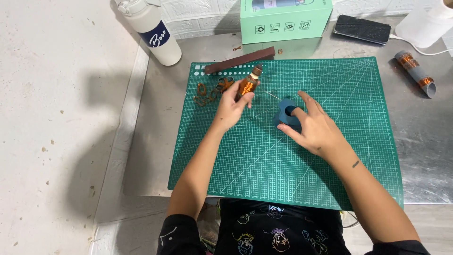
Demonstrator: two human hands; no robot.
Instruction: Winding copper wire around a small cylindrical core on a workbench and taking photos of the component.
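Observation:
My left hand [231,106] holds a small spool of copper wire [248,85] above the green cutting mat [264,160], the spool tilted toward the far right. A thin strand runs from the spool toward a dark blue tool [284,113] lying mid-mat. My right hand [315,127] rests on that blue tool, with the index finger poked into its hole and the other fingers spread. Several bent copper wire shapes [212,91] lie on the mat just left of the spool.
A dark brown strip [239,60] lies along the mat's far edge. Behind stand a white bottle [153,30], a mint green box [283,20], a black phone [362,29] and a white cable. A grey tube wound with copper [415,73] lies at far right.

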